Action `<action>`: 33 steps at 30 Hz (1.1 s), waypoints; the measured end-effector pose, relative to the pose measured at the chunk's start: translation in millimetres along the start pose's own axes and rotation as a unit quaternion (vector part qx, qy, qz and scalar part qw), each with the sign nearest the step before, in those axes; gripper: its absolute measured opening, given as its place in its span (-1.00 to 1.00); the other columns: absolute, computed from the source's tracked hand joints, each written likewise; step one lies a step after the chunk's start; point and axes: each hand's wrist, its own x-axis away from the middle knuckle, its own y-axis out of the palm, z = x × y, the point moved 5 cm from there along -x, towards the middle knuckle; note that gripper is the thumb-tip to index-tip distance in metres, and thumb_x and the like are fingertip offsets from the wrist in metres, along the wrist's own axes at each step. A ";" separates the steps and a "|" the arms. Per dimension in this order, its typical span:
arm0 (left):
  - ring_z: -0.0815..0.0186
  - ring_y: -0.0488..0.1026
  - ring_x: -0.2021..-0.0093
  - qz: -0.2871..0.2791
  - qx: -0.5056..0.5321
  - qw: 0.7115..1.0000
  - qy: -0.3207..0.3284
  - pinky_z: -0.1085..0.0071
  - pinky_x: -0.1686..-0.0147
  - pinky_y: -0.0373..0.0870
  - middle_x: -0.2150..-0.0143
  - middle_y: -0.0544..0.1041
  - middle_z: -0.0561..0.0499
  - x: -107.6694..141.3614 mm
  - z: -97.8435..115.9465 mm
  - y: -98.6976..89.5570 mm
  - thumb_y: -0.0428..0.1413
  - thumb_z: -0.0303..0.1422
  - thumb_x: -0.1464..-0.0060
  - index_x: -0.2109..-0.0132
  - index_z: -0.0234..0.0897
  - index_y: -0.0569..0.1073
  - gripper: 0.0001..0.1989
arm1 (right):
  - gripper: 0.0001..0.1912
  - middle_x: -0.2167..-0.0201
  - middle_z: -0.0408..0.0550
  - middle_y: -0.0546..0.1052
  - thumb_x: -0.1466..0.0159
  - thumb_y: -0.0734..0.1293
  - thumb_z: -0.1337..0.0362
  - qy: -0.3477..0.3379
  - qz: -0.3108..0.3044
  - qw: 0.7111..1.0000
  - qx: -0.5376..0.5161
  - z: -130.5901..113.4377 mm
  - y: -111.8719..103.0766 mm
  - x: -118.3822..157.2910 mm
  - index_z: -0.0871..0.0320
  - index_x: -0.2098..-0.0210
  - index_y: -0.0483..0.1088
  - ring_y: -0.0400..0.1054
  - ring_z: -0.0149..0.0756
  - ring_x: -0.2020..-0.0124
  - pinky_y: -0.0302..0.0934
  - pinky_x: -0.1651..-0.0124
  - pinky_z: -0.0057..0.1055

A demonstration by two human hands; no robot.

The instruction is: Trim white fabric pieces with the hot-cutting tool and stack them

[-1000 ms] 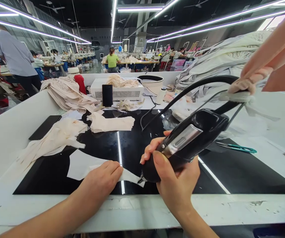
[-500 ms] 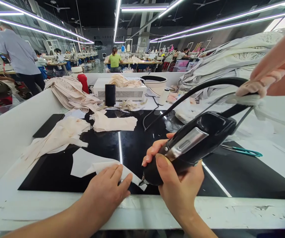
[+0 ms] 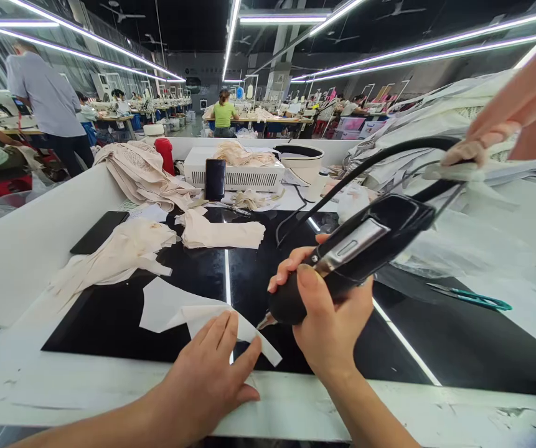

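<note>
My left hand (image 3: 214, 367) lies on a white fabric piece (image 3: 167, 305), fingers stretched out over its folded part and thumb apart near the board's front edge. My right hand (image 3: 330, 317) is wrapped round a black corded hand tool (image 3: 365, 242) with a silver lever on its side. The tool's pointed metal tip (image 3: 266, 321) is at the upper edge of the fabric strip, close to my left fingertips; whether it touches I cannot tell. Under the fabric lies a glossy black board (image 3: 122, 336).
Cream fabric pieces (image 3: 223, 234) and a loose fabric heap (image 3: 122, 249) lie left and behind. Teal-handled scissors (image 3: 475, 297) rest at right. A black cable (image 3: 365, 163) arches from the tool, beside pale ties. A phone (image 3: 215, 179) leans on a white box (image 3: 253, 177).
The tool's tip has moved up and slightly left along the fabric edge. My left hand's thumb has dropped away from the fingers. The whole view has shifted slightly.
</note>
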 end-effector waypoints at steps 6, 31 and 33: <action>-0.23 0.67 -0.23 -0.021 0.006 1.000 0.012 0.02 -0.11 0.72 -0.22 0.65 -0.51 0.6 0.9 -1.1 0.41 0.20 -0.17 -0.27 -0.29 0.53 -0.22 | -0.66 0.35 -0.28 0.57 -0.30 0.61 0.13 0.003 -0.020 1.000 -0.002 4.2 3.1 3.6 -0.04 0.10 0.42 0.46 -0.40 0.53 0.49 0.48 -0.43; -0.24 0.65 -0.26 -0.012 0.068 0.997 0.019 -0.05 -0.16 0.70 -0.26 0.62 -0.47 4.8 -8.6 -3.4 0.46 0.14 -0.14 -0.27 -0.27 0.52 -0.23 | -0.67 0.40 -0.33 0.59 -0.22 0.59 0.26 0.015 -0.008 0.999 -0.046 15.6 22.0 -4.9 -0.01 0.13 0.42 0.45 -0.43 0.56 0.50 0.51 -0.47; -0.24 0.66 -0.25 -0.009 0.067 0.998 0.019 -0.05 -0.15 0.71 -0.26 0.62 -0.48 4.0 -7.7 -2.8 0.47 0.14 -0.13 -0.26 -0.27 0.53 -0.23 | -0.68 0.40 -0.33 0.58 -0.23 0.58 0.25 0.016 -0.012 0.999 -0.038 17.5 22.6 -4.9 -0.01 0.14 0.42 0.45 -0.43 0.56 0.49 0.51 -0.47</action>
